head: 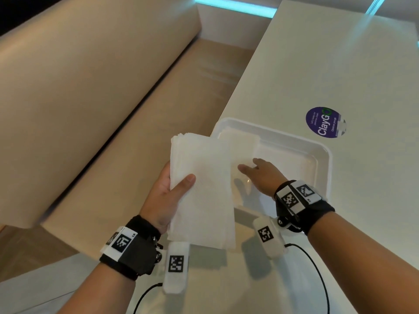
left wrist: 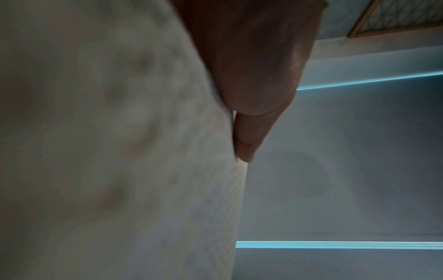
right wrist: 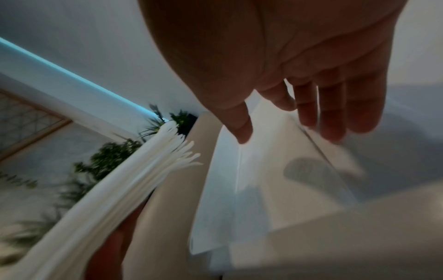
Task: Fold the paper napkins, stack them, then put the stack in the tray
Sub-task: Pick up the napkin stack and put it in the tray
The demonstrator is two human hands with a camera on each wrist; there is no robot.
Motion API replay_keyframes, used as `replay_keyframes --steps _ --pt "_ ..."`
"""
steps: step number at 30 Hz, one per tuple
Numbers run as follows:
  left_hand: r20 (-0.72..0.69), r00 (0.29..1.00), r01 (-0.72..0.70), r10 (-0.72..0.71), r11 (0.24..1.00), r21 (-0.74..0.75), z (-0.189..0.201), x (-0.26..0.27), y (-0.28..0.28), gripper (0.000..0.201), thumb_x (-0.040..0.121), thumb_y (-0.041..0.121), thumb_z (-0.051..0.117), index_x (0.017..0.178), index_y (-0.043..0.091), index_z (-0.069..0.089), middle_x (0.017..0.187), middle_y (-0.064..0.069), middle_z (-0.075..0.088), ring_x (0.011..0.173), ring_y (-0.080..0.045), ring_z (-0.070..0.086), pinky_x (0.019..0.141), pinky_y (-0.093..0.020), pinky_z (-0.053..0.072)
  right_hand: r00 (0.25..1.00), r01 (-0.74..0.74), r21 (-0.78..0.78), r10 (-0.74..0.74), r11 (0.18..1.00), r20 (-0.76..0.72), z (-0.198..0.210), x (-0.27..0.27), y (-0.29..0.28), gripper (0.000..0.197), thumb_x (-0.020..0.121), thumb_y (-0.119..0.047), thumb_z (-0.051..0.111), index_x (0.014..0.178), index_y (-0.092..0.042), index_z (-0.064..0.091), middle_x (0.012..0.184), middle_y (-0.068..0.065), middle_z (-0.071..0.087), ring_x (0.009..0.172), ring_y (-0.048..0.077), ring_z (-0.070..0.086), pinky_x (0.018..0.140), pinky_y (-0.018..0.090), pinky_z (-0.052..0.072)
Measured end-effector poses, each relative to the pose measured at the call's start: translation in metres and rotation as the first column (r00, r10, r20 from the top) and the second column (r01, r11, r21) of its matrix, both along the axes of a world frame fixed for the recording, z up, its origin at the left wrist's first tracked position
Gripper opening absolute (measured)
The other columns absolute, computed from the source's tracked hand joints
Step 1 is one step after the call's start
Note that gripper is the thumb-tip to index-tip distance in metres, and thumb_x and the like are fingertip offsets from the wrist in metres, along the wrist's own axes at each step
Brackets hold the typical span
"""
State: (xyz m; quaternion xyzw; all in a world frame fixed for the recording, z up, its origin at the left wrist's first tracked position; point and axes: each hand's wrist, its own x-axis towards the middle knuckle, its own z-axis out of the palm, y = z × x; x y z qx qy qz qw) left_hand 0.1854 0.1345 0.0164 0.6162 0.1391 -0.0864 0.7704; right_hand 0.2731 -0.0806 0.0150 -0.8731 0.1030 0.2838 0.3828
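While the left hand [head: 164, 196] grips a thick stack of napkins [head: 201, 189] with its thumb across the top, holding it above the counter's [head: 340, 64] near edge, the right hand [head: 260, 175] hovers with fingers extended and relaxed, empty, over a folded napkin [head: 240, 143] lying in the white tray [head: 324, 155]; a round purple sticker [head: 325, 122] sits beyond the tray.

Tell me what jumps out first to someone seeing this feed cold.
The thick stack of white napkins gripped in the left hand, held up just left of the table edge, dominates the view. Next comes the right hand, fingers extended over the white tray, where a napkin already lies at the left end. The purple round sticker on the white table beyond the tray is the only strong colour.
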Motion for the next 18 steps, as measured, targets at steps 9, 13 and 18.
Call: replay_keyframes --steps 9,13,18 --pt "0.03 0.999 -0.022 0.023 0.998 -0.055 -0.005 0.004 -0.029 0.051 0.089 0.021 0.059 0.137 0.024 0.046 0.125 -0.004 0.066 0.114 -0.025 0.063 0.093 -0.042 0.053 0.96 -0.021 0.26 -0.053 0.965 0.276 0.057 -0.045 0.012 0.025 0.092 -0.039 0.055 0.102 -0.022 0.071 0.098 -0.013 0.068 0.086 0.008 0.063 0.084 0.032 0.051" --pt "0.041 0.999 -0.006 0.007 0.999 -0.043 -0.009 0.001 -0.035 0.051 0.089 0.026 0.062 0.138 0.026 0.046 0.126 -0.002 0.065 0.116 -0.024 0.062 0.095 -0.044 0.049 0.947 0.089 0.22 -0.151 0.971 0.283 0.05 -0.046 0.01 0.042 0.088 -0.041 0.061 0.125 -0.021 0.054 0.111 -0.009 0.059 0.088 0.003 0.057 0.08 0.02 0.042" --pt "0.03 1.0 0.003 -0.002 0.999 -0.039 -0.01 -0.001 -0.038 0.056 0.085 0.028 0.064 0.137 0.028 0.045 0.126 -0.001 0.065 0.116 -0.023 0.062 0.095 -0.044 0.049 0.965 0.087 0.212 -0.135 0.973 0.224 0.039 -0.046 0.002 0.031 0.084 -0.036 0.067 0.11 -0.019 0.065 0.099 -0.006 0.065 0.095 0.013 0.061 0.085 0.029 0.049"
